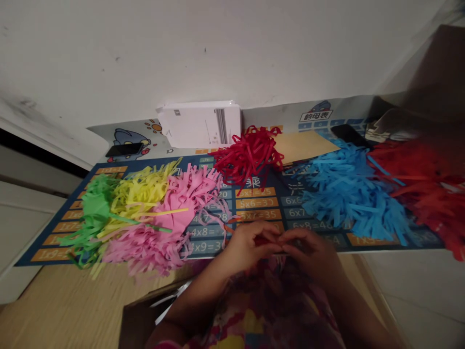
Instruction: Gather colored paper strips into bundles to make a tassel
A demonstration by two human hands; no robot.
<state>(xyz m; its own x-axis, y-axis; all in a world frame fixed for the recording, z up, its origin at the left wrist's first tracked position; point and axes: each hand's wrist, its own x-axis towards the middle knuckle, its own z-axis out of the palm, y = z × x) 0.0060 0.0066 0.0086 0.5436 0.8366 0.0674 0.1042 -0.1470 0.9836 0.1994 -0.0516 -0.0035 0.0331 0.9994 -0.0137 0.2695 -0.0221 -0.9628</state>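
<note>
My left hand (250,242) and my right hand (308,248) meet at the table's near edge, fingertips almost touching. Both are closed in a pinch. Inside the left fingers shows a small dark red piece (260,240), mostly covered; it looks like paper. What the right fingertips pinch is too blurred and dark to make out. An orange strip (232,221) sticks out beyond my left hand. Ahead of the hands sits a pile of crimson strips (250,157). Nearest on the left are pink fringed paper strips (178,203); to the right lie blue fringed strips (356,189).
Yellow (141,191) and green fringed strips (95,206) lie farther left, red ones (425,179) far right. Behind are a white box (199,126), a tan sheet (305,145), a dark phone (124,150) and a black object (349,135). An open carton (140,320) stands below.
</note>
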